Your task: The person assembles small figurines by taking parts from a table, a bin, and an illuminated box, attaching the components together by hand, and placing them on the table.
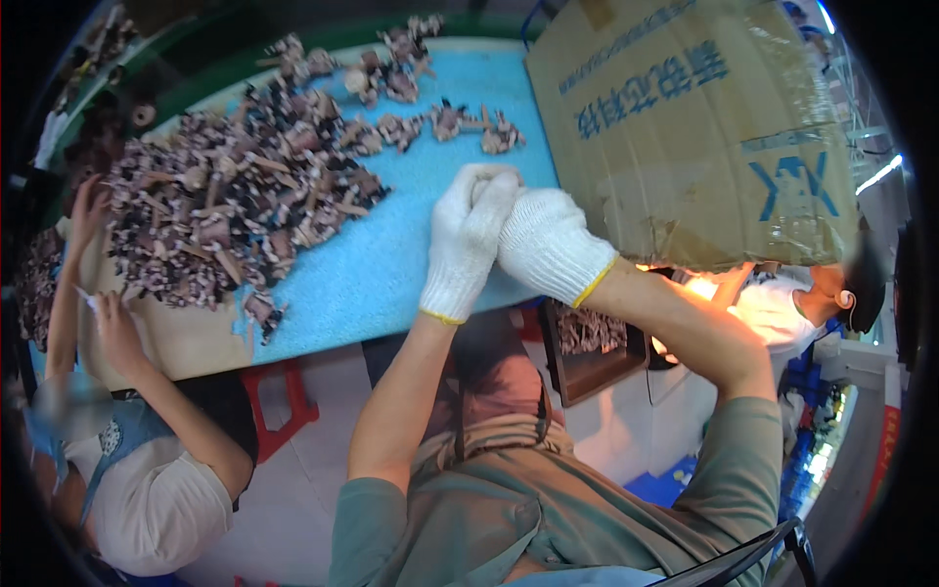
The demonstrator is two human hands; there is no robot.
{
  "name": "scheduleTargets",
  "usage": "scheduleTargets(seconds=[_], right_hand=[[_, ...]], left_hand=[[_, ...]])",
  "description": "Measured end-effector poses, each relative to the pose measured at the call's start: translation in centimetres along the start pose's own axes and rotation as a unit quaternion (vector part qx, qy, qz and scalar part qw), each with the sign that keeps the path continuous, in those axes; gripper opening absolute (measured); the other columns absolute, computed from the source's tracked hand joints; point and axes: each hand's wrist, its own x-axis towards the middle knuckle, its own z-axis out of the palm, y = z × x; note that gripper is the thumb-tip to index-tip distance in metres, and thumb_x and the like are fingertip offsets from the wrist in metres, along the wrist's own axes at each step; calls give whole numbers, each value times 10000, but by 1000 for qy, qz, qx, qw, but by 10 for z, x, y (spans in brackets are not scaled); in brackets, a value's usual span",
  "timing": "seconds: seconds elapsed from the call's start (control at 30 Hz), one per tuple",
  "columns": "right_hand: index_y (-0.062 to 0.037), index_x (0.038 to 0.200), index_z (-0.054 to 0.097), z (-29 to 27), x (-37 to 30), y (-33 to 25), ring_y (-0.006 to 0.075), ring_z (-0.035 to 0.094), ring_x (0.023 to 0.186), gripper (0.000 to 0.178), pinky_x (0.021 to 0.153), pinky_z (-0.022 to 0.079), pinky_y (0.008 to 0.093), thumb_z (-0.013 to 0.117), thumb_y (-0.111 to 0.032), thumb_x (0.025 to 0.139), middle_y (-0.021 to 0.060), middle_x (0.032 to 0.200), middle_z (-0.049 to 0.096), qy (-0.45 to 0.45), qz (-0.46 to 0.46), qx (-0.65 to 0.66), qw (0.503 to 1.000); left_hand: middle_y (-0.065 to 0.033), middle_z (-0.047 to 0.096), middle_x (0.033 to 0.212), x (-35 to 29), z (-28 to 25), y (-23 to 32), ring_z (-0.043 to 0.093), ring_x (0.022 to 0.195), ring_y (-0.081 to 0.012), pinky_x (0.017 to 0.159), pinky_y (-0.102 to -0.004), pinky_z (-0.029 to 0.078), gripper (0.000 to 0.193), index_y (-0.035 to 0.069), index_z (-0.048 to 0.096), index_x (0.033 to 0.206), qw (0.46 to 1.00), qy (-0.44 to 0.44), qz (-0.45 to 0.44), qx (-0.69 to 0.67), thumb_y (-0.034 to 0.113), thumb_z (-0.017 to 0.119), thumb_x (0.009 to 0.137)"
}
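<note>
Both my hands wear white knitted gloves with yellow cuffs and meet above the blue table surface. The fingers of my left hand are curled in against the right. My right hand is closed too, its back turned up. Whatever they grip, if anything, is hidden between the gloves. To their left spreads a large heap of small mottled pieces in pinkish brown, black and white. A few loose pieces lie just beyond my fingers.
A big cardboard box stands close on the right. Below it, a dark tray holds more small pieces. At the left a co-worker's hands are beside the heap. A red stool stands under the table edge.
</note>
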Motion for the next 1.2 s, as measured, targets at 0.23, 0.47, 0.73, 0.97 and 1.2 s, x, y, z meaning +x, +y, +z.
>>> scheduleTargets(seconds=[0.23, 0.47, 0.73, 0.97, 1.2], right_hand=[[-15, 960, 745, 29, 13, 2, 281, 764, 744, 224, 525, 589, 440, 685, -162, 801, 167, 870, 738, 113, -13, -15, 993], [8, 948, 720, 30, 0, -3, 302, 683, 583, 226, 469, 523, 482, 662, -174, 827, 169, 779, 695, 191, 26, 79, 978], [-59, 1127, 628, 15, -7, 5, 369, 750, 804, 287, 649, 596, 503, 660, -294, 964, 178, 972, 702, 293, 56, 184, 937], [-67, 1169, 609, -8, -12, -29, 373, 728, 876, 478, 714, 615, 465, 831, -294, 813, 183, 1123, 584, 309, 31, 208, 928], [-94, 1377, 628, 20, -125, -7, 398, 721, 1080, 458, 980, 557, 494, 572, -416, 1057, 232, 1180, 721, 193, -42, 469, 861]], left_hand=[[-90, 743, 967, 15, -13, -19, 641, 888, -116, 806, -281, 523, 246, -28, 714, 1124, 992, 5, 119, 49, 163, 574, 1056], [-87, 747, 972, 7, -4, -11, 649, 884, -133, 819, -294, 525, 280, -9, 724, 1150, 983, 4, 149, 109, 209, 568, 1071], [-174, 753, 1139, -37, -51, 37, 713, 939, -167, 814, -319, 573, 517, -36, 647, 1370, 993, -48, -104, -6, 408, 546, 1126], [-110, 734, 1009, -48, -54, 39, 693, 825, -167, 777, -311, 571, 373, -50, 692, 1255, 995, -27, 11, 98, 278, 648, 1083], [-141, 762, 1206, -22, -114, 148, 697, 1111, -210, 1023, -352, 516, 319, -1, 731, 1259, 820, 170, 244, 490, 258, 651, 1091]])
